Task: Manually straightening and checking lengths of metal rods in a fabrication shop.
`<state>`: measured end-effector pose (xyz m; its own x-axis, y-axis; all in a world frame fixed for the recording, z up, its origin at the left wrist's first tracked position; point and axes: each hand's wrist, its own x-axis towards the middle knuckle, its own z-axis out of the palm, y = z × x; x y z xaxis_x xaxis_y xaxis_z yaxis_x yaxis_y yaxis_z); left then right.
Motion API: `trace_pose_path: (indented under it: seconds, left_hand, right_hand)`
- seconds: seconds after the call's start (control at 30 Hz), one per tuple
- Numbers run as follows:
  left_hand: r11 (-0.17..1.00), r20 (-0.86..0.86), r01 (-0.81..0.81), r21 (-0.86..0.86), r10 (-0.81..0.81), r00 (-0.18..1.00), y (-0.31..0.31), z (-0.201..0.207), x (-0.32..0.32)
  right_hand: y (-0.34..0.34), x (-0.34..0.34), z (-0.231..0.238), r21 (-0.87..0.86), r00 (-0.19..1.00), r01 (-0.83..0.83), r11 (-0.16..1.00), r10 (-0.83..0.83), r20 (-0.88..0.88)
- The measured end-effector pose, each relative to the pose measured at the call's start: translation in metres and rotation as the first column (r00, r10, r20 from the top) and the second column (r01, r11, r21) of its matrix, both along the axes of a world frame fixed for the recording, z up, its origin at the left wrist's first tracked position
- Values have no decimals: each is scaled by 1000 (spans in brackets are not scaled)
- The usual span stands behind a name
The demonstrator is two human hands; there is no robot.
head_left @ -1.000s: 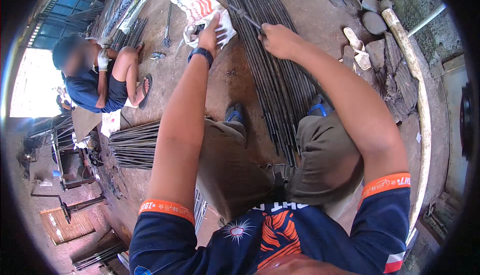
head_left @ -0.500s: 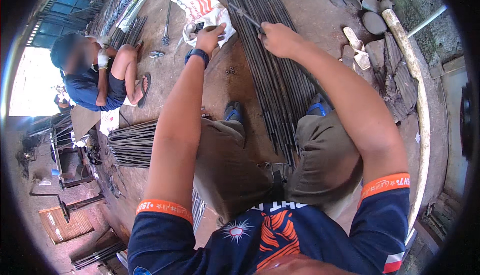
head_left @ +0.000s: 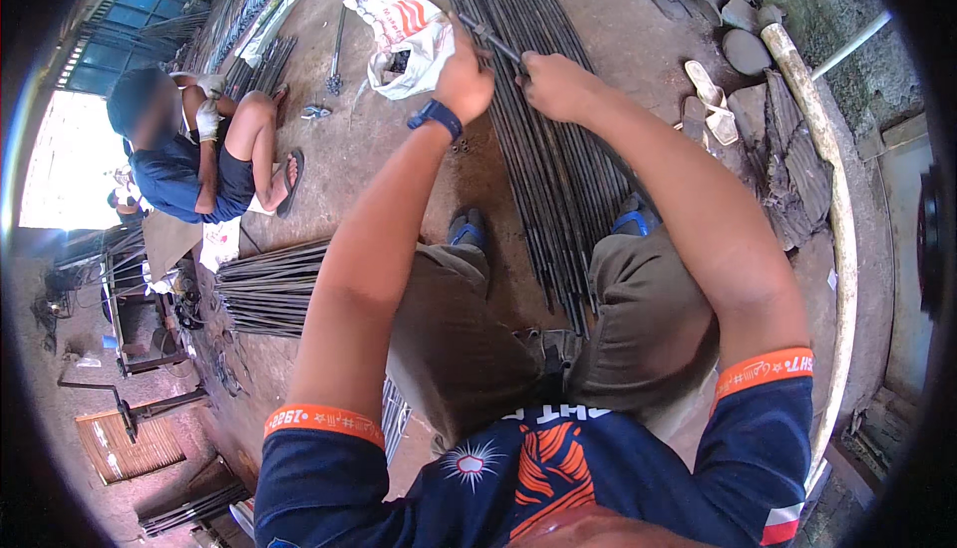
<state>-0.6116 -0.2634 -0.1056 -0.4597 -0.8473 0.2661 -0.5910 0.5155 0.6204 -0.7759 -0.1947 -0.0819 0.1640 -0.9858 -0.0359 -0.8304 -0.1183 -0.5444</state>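
Note:
My right hand [head_left: 553, 83] is closed around a long dark metal rod [head_left: 505, 48], whose far end slants up and left and whose rear part runs back beneath my right forearm. My left hand [head_left: 467, 84], with a dark watch on its wrist, is beside the rod's far end. Its fingers are curled, and what they hold, if anything, is hidden. Just left of it lies an open white sack [head_left: 424, 67] with red print and small dark pieces inside. Under both hands a wide bundle of dark rods [head_left: 543, 174] with lighter ends is spread on the floor.
A co-worker [head_left: 204, 164] in gloves sits at the left. Another rod stack [head_left: 269, 289] lies left of my legs. A single rod [head_left: 341, 24] lies beyond the sack. At right are pale sandals [head_left: 713, 104], dark scraps [head_left: 788, 159] and a long pale pole [head_left: 842, 219].
My left hand has moved right, from the sack's mouth to the rod's far end. My right hand stays on the rod, almost unmoved.

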Motion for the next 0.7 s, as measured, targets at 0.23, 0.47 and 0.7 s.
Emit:
trace_pose_path:
  seconds: [0.23,0.47,0.7]
  left_hand:
    - [995,18,-92,-50,93,995,20,-3,-21]
    - [996,64,-86,-18,87,994,21,-1,-25]
    - [992,59,-126,20,124,991,19,-2,-28]
  right_hand:
    - [-1,-1,-1,6,1000,-10,1000,10,2]
    - [-2,-1,-2,-11,1000,-16,1000,17,25]
    - [-4,-4,-6,6,1000,18,1000,-18,-11]
